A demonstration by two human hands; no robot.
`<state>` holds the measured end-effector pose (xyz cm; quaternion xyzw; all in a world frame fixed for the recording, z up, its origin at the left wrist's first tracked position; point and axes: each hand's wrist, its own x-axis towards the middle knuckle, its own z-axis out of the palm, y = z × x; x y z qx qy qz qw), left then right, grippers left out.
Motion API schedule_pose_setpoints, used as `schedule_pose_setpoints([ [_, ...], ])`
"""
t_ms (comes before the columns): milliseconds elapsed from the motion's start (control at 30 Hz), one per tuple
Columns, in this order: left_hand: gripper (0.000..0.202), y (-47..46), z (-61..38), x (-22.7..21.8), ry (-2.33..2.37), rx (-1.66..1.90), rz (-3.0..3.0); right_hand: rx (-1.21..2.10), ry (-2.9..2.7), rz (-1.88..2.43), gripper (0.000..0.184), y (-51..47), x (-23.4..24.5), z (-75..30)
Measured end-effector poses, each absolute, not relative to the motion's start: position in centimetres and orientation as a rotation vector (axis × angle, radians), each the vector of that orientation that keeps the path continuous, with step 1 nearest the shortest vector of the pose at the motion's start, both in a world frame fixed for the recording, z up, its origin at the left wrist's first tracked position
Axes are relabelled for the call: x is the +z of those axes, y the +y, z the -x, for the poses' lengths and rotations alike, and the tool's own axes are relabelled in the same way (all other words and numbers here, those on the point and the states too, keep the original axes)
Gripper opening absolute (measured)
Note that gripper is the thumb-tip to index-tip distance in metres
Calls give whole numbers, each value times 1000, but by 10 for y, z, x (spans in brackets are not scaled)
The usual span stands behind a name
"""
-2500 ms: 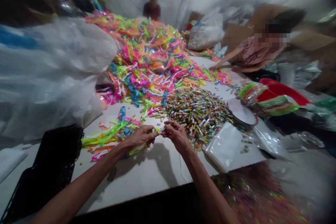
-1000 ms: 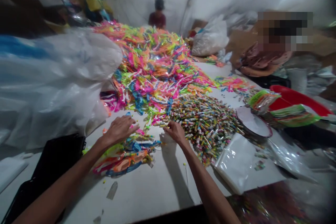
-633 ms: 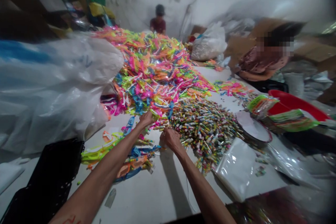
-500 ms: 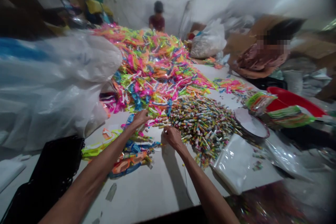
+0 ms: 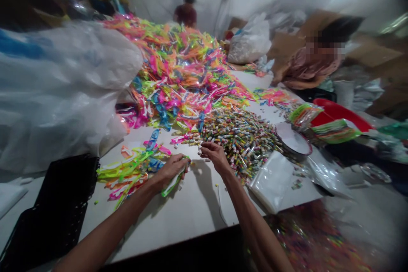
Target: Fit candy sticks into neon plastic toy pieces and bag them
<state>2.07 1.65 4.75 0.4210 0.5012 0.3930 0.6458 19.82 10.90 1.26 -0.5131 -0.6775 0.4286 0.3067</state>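
My left hand (image 5: 174,168) is closed around a bright green translucent plastic piece (image 5: 172,185), low over the white table. My right hand (image 5: 213,153) pinches a small whitish piece (image 5: 199,151) between thumb and fingertips, a little to the right of the left hand. Left of my left hand lies a loose group of neon plastic pieces (image 5: 127,170) in yellow, green, orange, pink and blue. Just beyond my right hand spreads a heap of small multicoloured tubes (image 5: 245,136). What exactly the plastic pieces are, I cannot make out.
A large mound of neon plastic pieces (image 5: 178,68) rises behind. White sacking (image 5: 63,93) and a black crate-like object (image 5: 63,204) flank the left. At right are clear plastic bags (image 5: 270,182), a round tray (image 5: 293,140) and a red basin (image 5: 344,114). Two people sit farther back.
My left hand has come back from the mound's edge toward me and now holds the green piece. Orange and blue pieces near my left forearm are gone from there. The view has shifted slightly.
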Motion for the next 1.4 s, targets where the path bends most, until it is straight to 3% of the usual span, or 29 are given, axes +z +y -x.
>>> schedule_pose_setpoints([
  [67,28,17,-30,39,1146,890,-1038,1143,-1802,1365,33,105,11,-201],
  [200,28,17,-29,22,1254,852,-1194,826,-2019,1549,16,108,14,-197],
  [333,28,14,-16,10,1247,839,-1141,263,-2506,1687,24,129,23,-168],
  [400,27,12,-11,11,1243,842,-1111,159,-2694,1610,27,139,23,-150],
  [767,21,16,-12,47,1199,912,-905,137,-2874,1506,48,136,11,-156],
  [1000,17,7,-14,42,1211,959,-923,205,-2783,1519,37,139,16,-134],
  [1233,19,1,0,39,1199,1002,-914,505,-2618,1483,39,145,19,-123],
  [1400,15,-4,6,39,1202,1001,-973,924,-2416,1387,31,117,37,-142],
])
